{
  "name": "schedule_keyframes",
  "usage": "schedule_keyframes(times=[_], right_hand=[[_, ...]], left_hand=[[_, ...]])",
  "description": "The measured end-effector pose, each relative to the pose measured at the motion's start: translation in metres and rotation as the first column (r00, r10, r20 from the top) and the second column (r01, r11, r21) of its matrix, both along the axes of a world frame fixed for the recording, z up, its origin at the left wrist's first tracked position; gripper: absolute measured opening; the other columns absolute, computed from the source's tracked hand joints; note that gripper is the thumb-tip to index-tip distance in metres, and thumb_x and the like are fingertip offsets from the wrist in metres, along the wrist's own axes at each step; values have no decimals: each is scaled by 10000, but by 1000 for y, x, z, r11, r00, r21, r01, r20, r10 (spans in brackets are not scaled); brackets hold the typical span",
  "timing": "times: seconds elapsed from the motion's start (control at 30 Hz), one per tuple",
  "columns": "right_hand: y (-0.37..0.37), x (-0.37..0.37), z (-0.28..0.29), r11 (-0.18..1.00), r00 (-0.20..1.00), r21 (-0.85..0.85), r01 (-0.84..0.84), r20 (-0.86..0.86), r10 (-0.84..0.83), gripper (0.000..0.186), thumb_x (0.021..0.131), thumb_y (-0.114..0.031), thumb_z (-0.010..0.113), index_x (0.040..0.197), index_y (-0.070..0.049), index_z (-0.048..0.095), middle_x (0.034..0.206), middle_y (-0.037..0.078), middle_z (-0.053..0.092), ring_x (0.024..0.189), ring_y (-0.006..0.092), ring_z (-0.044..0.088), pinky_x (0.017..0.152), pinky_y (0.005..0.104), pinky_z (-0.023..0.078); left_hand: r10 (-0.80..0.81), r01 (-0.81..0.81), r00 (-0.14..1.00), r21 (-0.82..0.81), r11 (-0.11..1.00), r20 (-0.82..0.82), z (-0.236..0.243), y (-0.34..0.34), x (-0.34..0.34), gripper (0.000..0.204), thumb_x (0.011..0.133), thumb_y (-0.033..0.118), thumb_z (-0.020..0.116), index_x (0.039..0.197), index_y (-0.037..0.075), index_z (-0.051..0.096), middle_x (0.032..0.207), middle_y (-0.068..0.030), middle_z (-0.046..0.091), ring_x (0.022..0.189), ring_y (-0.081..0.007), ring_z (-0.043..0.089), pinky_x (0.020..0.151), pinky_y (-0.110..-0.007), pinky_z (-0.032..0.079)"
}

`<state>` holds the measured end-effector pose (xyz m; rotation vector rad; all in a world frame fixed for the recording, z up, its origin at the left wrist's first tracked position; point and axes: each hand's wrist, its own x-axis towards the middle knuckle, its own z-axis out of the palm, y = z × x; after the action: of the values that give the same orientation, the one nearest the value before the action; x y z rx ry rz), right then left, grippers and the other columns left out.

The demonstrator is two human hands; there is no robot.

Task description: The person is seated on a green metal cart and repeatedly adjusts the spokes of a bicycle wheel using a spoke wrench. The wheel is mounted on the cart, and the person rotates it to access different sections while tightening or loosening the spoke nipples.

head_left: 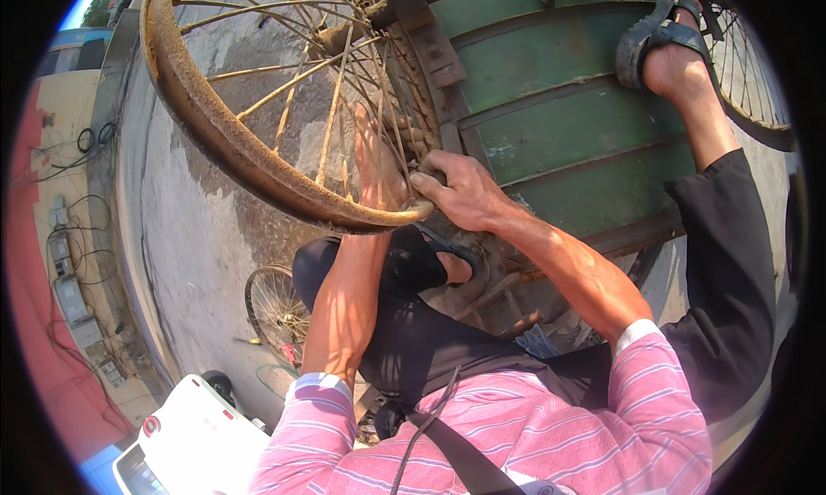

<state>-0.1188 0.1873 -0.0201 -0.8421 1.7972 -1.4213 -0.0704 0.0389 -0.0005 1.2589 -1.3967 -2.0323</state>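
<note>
A rusty spoked wheel (191, 116) fills the upper left of the head view, its rim sweeping down to the centre. My right hand (454, 189) is closed at the inside of that rim, thumb and fingers pinching around the lower spoke ends. Behind the spokes, my left hand (379, 155) reaches up inside the wheel with curled fingers, partly hidden, so what they grip is unclear. Right of both hands is a green metal cart body (568, 133) with ridged panels, with a rusty bracket (439, 64) along its edge beside the wheel.
My sandalled right foot (662, 56) rests up on the green cart, near another spoked wheel (744, 82). My other foot (452, 262) is below my hands. A smaller wheel (275, 314) lies on concrete, near a white object (194, 435). Cables and grey boxes (64, 254) line the left wall.
</note>
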Motion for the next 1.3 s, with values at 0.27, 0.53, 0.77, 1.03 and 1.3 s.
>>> schedule_keyframes(times=[0.27, 0.53, 0.77, 1.03, 1.3], right_hand=[[-10, -15, 21, 968, 978, 145, -206, 50, 200, 462, 943, -414, 685, 984, 47, 691, 982, 237, 711, 950, 380, 694, 836, 490, 524], [-16, -14, 16, 984, 967, -21, -177, -189, 170, 499, 949, -399, 699, 1083, 81, 665, 1041, 286, 685, 987, 463, 665, 850, 513, 507], [-11, -14, 24, 982, 965, 61, -178, -185, 186, 450, 942, -371, 647, 1047, 66, 662, 993, 319, 698, 986, 511, 675, 860, 563, 521], [-11, -21, 54, 969, 909, 58, -242, -337, 247, 394, 973, -357, 696, 998, 35, 668, 903, 244, 703, 893, 456, 689, 760, 518, 524], [2, -34, 57, 958, 956, 65, -280, -76, 285, 406, 973, -371, 724, 1062, 24, 694, 973, 222, 727, 931, 309, 708, 833, 436, 541]], left_hand=[[-64, 63, 998, 48, 997, 23, 10, -6, 6, 782, 1051, 730, 400, 1129, -7, 649, 944, -163, 707, 803, -266, 673, 715, -390, 568], [-160, 158, 987, 95, 983, 19, 19, -14, 9, 833, 1038, 763, 401, 1124, -28, 648, 938, -158, 703, 794, -263, 672, 721, -386, 578], [-89, 92, 995, 112, 989, -35, 4, -14, 7, 753, 1050, 715, 424, 1121, 3, 661, 897, -140, 701, 762, -257, 663, 688, -385, 565], [-447, 370, 887, -758, 537, 117, -14, -15, 22, 556, 1082, 575, 494, 1102, 43, 656, 897, -90, 680, 780, -203, 660, 693, -352, 572], [-207, 202, 944, -46, 978, -257, -9, -12, 16, 618, 1119, 588, 414, 1141, 11, 635, 904, -95, 697, 781, -185, 668, 723, -314, 584]])
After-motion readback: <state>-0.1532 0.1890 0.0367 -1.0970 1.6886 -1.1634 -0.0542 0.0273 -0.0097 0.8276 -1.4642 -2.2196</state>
